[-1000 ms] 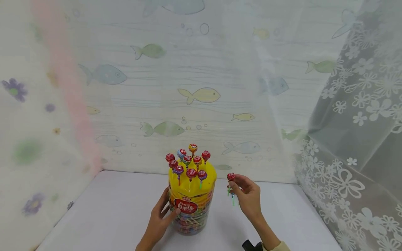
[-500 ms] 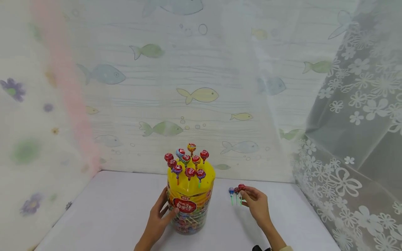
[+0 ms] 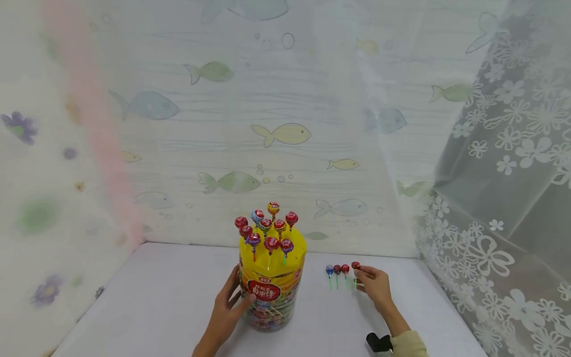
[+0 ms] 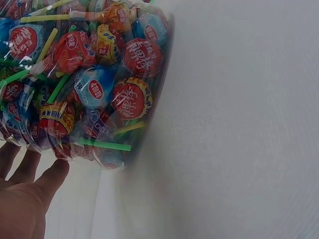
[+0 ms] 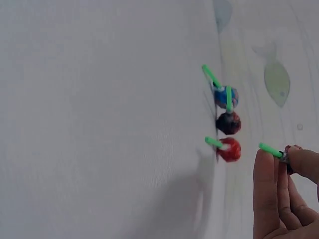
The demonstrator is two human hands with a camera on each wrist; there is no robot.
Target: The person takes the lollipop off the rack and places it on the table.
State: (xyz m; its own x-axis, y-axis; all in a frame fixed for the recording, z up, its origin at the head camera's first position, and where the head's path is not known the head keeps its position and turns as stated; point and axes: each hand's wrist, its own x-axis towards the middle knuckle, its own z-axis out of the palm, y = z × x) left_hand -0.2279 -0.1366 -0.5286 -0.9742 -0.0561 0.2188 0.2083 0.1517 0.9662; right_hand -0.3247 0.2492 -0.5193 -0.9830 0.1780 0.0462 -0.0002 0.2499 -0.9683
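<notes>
On the white table stands a clear plastic jar (image 3: 273,310) packed with wrapped lollipops, topped by a yellow lid (image 3: 292,248). Several lollipops (image 3: 271,244) stick up from that lid. My left hand (image 3: 227,307) holds the jar's left side, thumb on the front near the red label. To the right, my right hand (image 3: 376,287) pinches a red lollipop (image 3: 355,265) with a green stick. Left of it are a blue lollipop (image 3: 329,269), a dark red lollipop (image 3: 337,269) and a red lollipop (image 3: 345,268) in a row, green sticks pointing toward me.
A pale curtain (image 3: 285,99) with printed fish hangs right behind the table. Sheer flowered fabric (image 3: 504,248) borders the right side, and a flowered cloth (image 3: 53,198) the left. A black object (image 3: 378,342) sits by my right wrist at the beige sleeve.
My right hand has moved right, away from the jar. A red lollipop now lies apart from it in the row, and the fingers pinch another. The left hand stays on the jar.
</notes>
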